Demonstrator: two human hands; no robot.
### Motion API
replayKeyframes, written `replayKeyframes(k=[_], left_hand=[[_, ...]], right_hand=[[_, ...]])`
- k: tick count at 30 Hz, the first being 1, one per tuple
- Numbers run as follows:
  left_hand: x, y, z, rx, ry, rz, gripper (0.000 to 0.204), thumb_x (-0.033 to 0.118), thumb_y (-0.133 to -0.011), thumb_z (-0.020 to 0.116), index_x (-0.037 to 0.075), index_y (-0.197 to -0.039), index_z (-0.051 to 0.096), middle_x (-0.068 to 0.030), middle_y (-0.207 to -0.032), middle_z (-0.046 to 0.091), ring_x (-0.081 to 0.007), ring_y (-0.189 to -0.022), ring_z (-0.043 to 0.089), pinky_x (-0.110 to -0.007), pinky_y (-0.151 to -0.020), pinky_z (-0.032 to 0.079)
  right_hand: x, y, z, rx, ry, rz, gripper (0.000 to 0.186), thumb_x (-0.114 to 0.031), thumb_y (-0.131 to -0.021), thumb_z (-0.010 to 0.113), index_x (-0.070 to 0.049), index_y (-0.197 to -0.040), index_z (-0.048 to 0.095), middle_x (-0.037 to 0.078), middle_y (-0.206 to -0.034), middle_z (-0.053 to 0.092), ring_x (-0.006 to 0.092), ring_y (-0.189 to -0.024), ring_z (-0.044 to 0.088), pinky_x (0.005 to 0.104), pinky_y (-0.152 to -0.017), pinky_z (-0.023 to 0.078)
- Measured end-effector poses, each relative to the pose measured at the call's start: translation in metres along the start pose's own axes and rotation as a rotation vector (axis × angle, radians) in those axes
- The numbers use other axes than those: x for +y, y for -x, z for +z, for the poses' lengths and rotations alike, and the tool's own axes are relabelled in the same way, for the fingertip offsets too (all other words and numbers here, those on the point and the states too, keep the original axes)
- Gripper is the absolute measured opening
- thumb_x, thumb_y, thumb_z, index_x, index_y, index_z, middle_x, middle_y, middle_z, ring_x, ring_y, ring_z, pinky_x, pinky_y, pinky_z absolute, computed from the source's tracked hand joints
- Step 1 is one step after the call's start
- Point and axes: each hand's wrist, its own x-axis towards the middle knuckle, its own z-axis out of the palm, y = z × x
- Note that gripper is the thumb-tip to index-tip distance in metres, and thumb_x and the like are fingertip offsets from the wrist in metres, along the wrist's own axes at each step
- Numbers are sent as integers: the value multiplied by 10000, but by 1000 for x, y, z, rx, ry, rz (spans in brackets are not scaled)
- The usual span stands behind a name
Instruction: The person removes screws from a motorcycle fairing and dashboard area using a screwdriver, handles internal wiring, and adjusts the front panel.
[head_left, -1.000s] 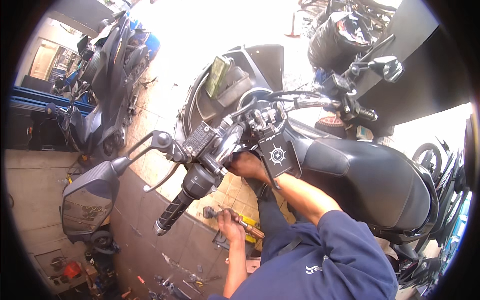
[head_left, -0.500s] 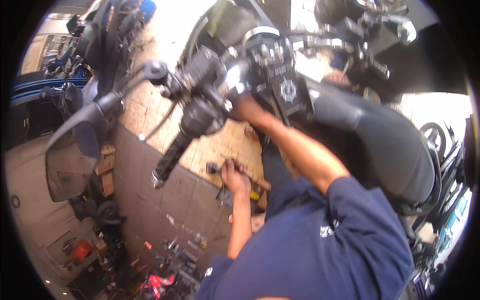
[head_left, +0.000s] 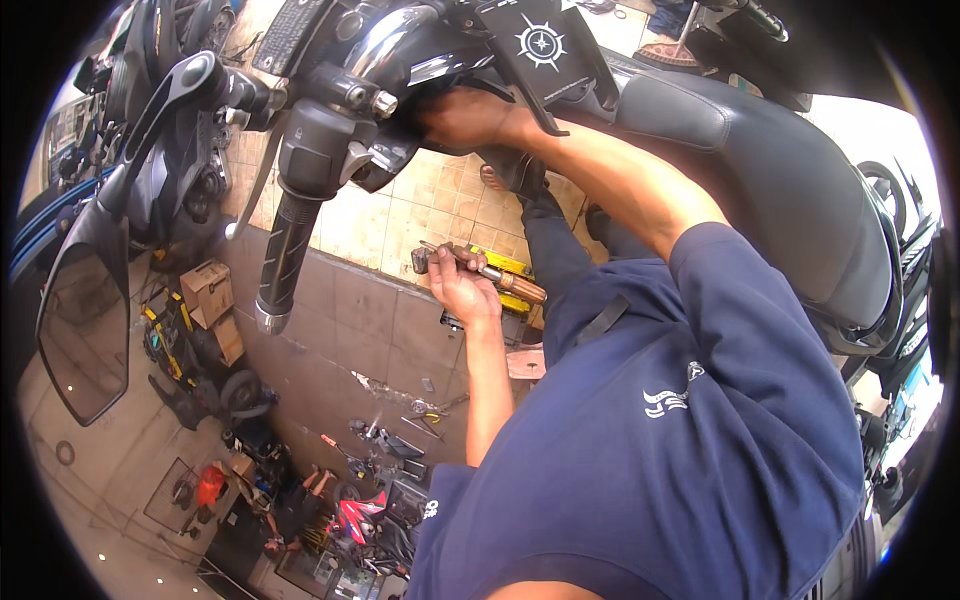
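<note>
Right hand, fingertips hidden

Crm flr tiles adj. brn tiles; brt lt.

The tool lies in the left grip, right of the handlebar (the seat farther right).

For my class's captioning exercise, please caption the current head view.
Left hand holds a brown-handled tool while the right hand reaches in near the handlebar of a black scooter.
</note>
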Motion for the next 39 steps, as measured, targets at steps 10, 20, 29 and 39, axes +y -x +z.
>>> replayKeyframes(k=[10,20,29,39], left_hand=[[-6,13,8,22,24,-34,146,190,-1029,547,98,-922,508,-23,-720,536,-116,-621,465,-302,-587,405],[-3,-14,6,127,-36,35,130,174,-982,576,58,-926,593,-23,-719,557,-116,-578,513,-268,-541,435],[-20,-5,21,112,-77,15,125,175,-1022,541,69,-963,572,37,-694,486,-45,-575,452,-216,-527,390],[-22,2,41,155,-125,83,162,184,-1017,552,48,-941,593,17,-700,538,-62,-600,490,-235,-537,409]], right_hand=[[26,12,12,66,102,-26,337,-328,-843,683,-71,-1056,638,112,-976,695,307,-810,712,436,-718,584],[13,-16,1,-62,6,-66,285,-331,-940,597,-118,-1106,689,106,-871,719,307,-750,708,431,-680,577],[18,2,20,-158,-2,-4,283,-312,-913,626,-99,-1089,684,130,-859,706,340,-750,691,456,-691,563],[43,24,21,-173,5,24,285,-292,-882,658,-78,-1069,679,157,-845,693,377,-751,672,483,-703,547]])
